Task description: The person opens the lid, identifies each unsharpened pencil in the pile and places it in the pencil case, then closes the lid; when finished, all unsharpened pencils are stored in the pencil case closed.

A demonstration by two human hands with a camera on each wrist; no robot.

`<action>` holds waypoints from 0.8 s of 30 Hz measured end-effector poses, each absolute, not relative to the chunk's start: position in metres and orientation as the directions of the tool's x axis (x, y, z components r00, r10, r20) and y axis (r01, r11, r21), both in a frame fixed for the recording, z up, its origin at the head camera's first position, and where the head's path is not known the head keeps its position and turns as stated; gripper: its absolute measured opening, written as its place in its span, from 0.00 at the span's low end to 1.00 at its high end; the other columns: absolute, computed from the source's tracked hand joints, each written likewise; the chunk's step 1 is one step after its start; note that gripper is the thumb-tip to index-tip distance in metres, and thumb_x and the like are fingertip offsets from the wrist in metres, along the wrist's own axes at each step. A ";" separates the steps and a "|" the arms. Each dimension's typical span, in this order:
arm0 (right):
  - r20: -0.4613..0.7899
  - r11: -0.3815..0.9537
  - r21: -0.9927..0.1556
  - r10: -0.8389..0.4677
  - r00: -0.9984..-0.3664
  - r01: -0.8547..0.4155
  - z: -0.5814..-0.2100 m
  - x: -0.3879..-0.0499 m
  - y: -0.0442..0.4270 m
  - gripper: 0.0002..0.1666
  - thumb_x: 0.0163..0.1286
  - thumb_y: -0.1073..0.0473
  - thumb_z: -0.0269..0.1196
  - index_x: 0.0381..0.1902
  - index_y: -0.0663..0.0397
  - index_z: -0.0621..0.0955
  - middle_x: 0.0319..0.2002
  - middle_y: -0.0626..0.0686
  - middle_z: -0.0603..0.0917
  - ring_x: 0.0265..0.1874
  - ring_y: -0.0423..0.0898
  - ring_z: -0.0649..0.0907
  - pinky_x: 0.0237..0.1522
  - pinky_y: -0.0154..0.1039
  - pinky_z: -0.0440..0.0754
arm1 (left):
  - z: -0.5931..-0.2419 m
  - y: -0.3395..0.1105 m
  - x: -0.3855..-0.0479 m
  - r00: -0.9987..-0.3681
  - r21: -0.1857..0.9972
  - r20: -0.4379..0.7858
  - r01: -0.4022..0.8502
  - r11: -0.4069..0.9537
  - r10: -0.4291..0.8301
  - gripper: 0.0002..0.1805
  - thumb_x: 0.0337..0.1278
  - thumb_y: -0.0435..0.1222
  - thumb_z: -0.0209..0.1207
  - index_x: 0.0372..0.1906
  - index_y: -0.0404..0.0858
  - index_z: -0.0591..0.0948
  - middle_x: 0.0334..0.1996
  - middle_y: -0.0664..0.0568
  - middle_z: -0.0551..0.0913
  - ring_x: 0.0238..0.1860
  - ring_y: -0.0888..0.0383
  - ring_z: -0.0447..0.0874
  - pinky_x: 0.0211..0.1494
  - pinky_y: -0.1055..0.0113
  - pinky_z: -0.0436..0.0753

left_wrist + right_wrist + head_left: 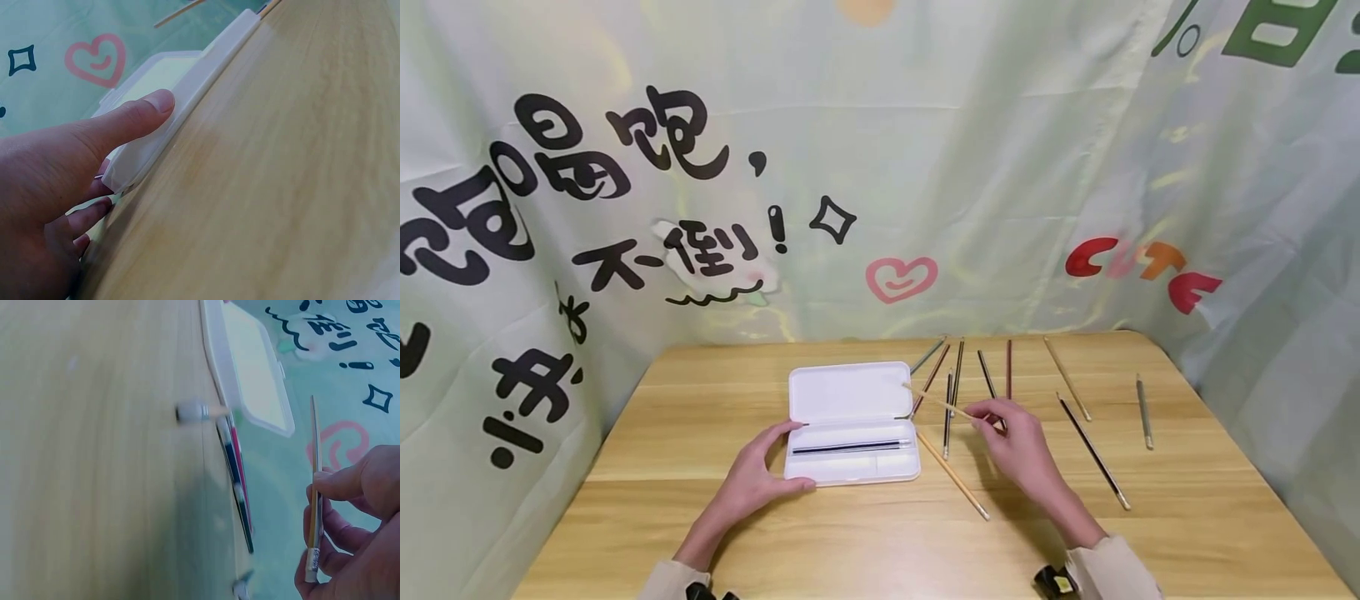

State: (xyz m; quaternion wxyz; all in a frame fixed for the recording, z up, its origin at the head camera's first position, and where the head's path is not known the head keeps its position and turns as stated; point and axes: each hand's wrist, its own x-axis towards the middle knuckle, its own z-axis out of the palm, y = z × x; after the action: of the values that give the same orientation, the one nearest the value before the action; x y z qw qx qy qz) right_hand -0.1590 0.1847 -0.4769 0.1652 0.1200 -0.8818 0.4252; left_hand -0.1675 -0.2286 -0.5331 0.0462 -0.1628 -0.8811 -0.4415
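Note:
An open white case (pixel 852 477) lies on the table with a dark pencil (pixel 850 447) in its lower tray. My left hand (pixel 756 475) holds the case's left side, thumb at the front edge and fingers at the hinge side; the left wrist view shows the thumb (pixel 140 115) on the case wall (pixel 206 75). Above the table, right of the case, my right hand (pixel 1018 442) pinches a light wooden pencil (pixel 942 402), its far tip over the lid's right edge. In the right wrist view that pencil (pixel 315 512) lies between thumb and fingers of the hand (pixel 356 519).
An orange-yellow pencil (pixel 955 477) lies beside the case's right side. Several pencils are spread behind and around my right hand, and a black one (pixel 1093 452), a tan one (pixel 1067 379) and a grey-green one (pixel 1144 412) lie farther right. A printed curtain (pixel 985 167) stands behind the table.

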 end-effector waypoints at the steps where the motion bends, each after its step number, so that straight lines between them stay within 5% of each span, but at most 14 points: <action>1: 0.389 0.600 -0.718 -0.074 -0.918 -0.352 -0.477 -0.160 0.180 0.11 0.66 0.74 0.67 0.43 0.57 0.88 0.38 0.52 0.87 0.35 0.45 0.83 0.31 0.34 0.83 | -0.533 -0.229 -0.167 -0.942 0.762 0.228 0.330 0.557 0.246 0.51 0.31 0.56 0.83 0.68 0.49 0.76 0.68 0.47 0.76 0.70 0.44 0.71 0.72 0.41 0.68; 24: 0.363 0.500 -0.749 -0.240 -0.900 -0.435 -0.475 -0.188 0.099 0.12 0.65 0.76 0.67 0.38 0.54 0.90 0.38 0.50 0.88 0.38 0.46 0.85 0.42 0.38 0.86 | -0.535 -0.230 -0.167 -0.941 0.749 0.241 0.337 0.571 0.239 0.51 0.30 0.58 0.83 0.68 0.51 0.77 0.67 0.47 0.77 0.69 0.44 0.72 0.71 0.41 0.69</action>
State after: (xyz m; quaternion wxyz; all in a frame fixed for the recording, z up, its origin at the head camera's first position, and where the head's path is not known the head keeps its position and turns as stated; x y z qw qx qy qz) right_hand -0.1879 0.0990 -0.4750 0.1062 0.1963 -0.8593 0.4601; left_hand -0.1672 -0.2298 -0.5348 0.0566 -0.1626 -0.8845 -0.4336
